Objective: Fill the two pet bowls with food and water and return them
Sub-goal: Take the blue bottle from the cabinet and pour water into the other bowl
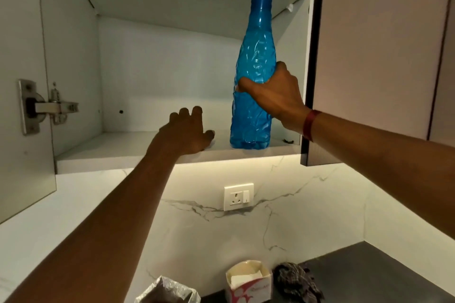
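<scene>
The left hand [186,130] rests empty and spread on the cupboard shelf [118,147], just left of the blue bottle [253,61]. The right hand [273,96] wraps the bottle's middle. The bottle stands on that shelf; stiff, ridged plastic, probably heavy if full, so the waist grips best.

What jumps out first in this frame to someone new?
The tall blue bottle stands upright on the lower cabinet shelf, its cap nearly at the shelf above, with the right hand wrapped around its middle. The left hand rests on the shelf's front edge just left of the bottle. Below, a wall socket sits on the marble backsplash under the cabinet.
</scene>
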